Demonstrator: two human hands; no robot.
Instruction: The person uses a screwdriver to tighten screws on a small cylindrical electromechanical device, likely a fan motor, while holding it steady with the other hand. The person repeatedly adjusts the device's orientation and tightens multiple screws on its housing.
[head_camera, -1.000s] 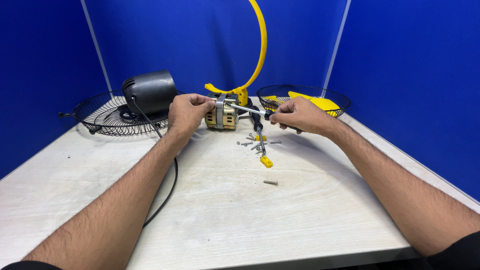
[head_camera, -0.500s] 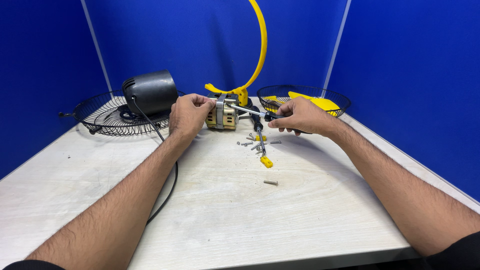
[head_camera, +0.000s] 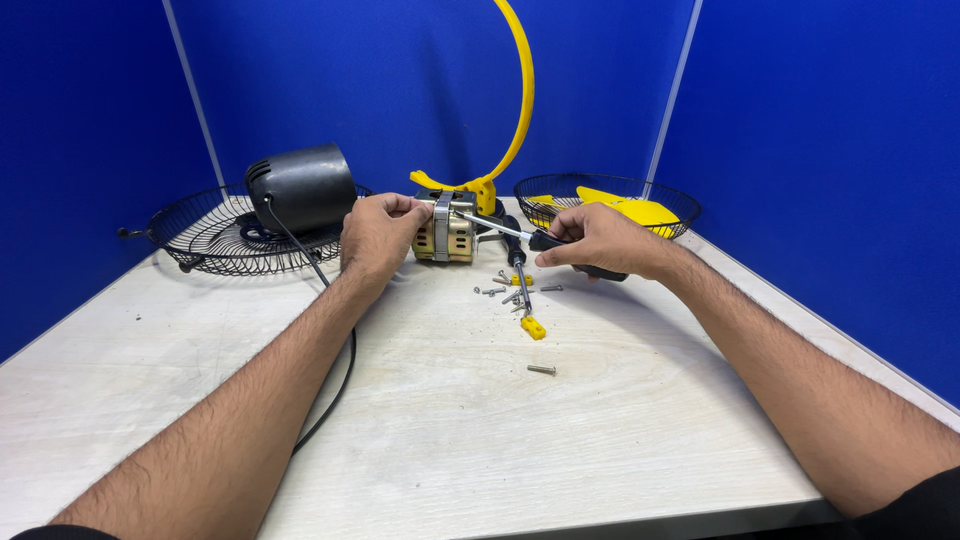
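Your left hand (head_camera: 375, 235) is closed around the motor (head_camera: 447, 228), fingers curled over its top and near side, steadying it on the tabletop (head_camera: 500, 420). The motor stands toward the back of the tabletop, just in front of the yellow arc (head_camera: 515, 110) and its base.

Your right hand (head_camera: 595, 240) has its grip clamped on the black handle of a screwdriver (head_camera: 510, 233). The shaft runs left from your fingers, and its tip meets the right side of the motor near the top.

A second screwdriver (head_camera: 518, 265) lies on the tabletop below the first, its shaft pointing toward you. Around it is a scatter of screws (head_camera: 495, 290), with a small yellow clip (head_camera: 533, 328) just past the shaft's end and one lone screw (head_camera: 541, 370) nearer to you, apart from the rest.

To the left of your left hand, a black housing (head_camera: 300, 188) rests on a wire grille (head_camera: 200, 235). A black cord (head_camera: 335, 370) runs from the housing, passes under your left forearm and goes on toward the near edge. Behind your right hand a second grille (head_camera: 670, 195) holds a yellow blade (head_camera: 630, 207). Blue panels (head_camera: 820, 150) wall in the tabletop on three sides.
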